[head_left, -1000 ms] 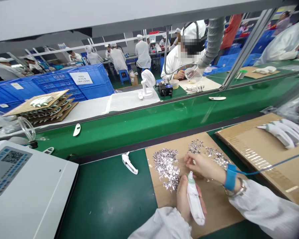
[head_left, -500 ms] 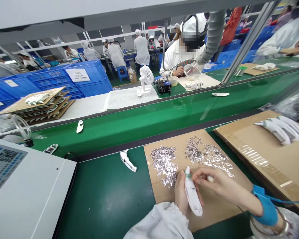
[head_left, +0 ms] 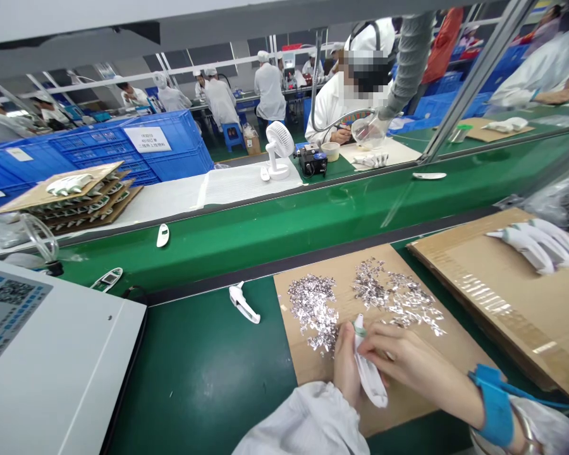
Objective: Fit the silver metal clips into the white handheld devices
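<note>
A white plastic housing [head_left: 372,384] with a narrow tip and a green collar lies tilted in my left hand [head_left: 346,363], whose fingers are wrapped round it from the left and below. My right hand [head_left: 401,351] is closed, its fingertips pressed to the housing's upper side just below the collar. Whatever those fingertips pinch is hidden. Under both hands is a cardboard sheet [head_left: 291,344]. Small shiny metal pieces lie on it in a left pile [head_left: 310,303] and a spread right pile [head_left: 401,294]. A blue wrist strap [head_left: 495,404] is on my right wrist.
An empty white shell [head_left: 244,304] lies on the green mat. To the right, several white housings [head_left: 535,245] rest on a cardboard stack [head_left: 483,272]. A white box [head_left: 52,354] stands at left. Across the green ledge [head_left: 265,234], a person [head_left: 329,107] works near a small fan [head_left: 279,148].
My right hand has moved left and closer onto the housing. A small pale thing seen at its fingers before is now out of sight. My left hand keeps its hold.
</note>
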A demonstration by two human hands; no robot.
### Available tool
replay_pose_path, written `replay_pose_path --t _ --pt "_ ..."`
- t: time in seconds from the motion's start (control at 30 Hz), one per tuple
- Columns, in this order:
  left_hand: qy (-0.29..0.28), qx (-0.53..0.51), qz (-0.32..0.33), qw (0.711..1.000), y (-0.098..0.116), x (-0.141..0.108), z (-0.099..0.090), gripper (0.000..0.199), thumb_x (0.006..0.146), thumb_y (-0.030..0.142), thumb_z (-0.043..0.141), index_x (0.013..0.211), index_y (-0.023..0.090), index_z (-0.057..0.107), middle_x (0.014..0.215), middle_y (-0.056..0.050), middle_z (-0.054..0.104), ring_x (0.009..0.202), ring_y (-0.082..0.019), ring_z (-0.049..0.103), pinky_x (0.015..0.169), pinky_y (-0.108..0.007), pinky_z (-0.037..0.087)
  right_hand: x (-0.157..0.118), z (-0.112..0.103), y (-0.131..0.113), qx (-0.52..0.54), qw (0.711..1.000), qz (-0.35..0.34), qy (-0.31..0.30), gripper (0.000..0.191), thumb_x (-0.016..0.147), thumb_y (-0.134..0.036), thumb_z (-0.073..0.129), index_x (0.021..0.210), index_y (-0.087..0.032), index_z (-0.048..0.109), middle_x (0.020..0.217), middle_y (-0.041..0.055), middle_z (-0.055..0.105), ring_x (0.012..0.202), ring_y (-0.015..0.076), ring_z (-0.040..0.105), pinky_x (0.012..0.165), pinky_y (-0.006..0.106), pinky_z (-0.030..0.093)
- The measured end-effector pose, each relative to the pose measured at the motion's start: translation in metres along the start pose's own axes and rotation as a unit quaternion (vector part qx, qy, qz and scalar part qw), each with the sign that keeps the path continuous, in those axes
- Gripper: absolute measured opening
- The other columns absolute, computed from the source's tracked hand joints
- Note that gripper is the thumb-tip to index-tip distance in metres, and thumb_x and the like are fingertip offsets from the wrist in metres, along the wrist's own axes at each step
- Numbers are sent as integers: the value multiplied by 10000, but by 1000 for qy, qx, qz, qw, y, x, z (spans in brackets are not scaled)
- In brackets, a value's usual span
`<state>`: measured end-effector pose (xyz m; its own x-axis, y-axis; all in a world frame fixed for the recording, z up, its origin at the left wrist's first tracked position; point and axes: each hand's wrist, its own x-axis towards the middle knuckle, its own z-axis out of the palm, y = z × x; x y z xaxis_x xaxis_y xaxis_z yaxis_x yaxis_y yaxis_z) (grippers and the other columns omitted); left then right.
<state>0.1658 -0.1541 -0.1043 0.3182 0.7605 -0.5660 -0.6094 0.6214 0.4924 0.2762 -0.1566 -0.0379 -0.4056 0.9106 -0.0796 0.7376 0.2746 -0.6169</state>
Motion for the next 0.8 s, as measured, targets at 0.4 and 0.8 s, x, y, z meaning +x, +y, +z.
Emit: replay_pose_path --t 0.4,0.8 --pt "-67 33 -74 995 13 -8 6 568 768 697 433 610 160 529 417 -3 491 290 -164 498 246 -259 375 -18 -53 -29 506 769 -96 380 473 927 -355 437 500 -194 314 410 -30 284 348 97 294 325 260 215" --pt "-43 32 -46 998 11 -8 6 446 771 608 509 965 207 513 579 34 566 291 -120 472 289 -204 299 8 -42 -39 564 744 -185 306 462 931 -336 432 500 -190 351 406 -36 280 349 92 283 317 239 198"
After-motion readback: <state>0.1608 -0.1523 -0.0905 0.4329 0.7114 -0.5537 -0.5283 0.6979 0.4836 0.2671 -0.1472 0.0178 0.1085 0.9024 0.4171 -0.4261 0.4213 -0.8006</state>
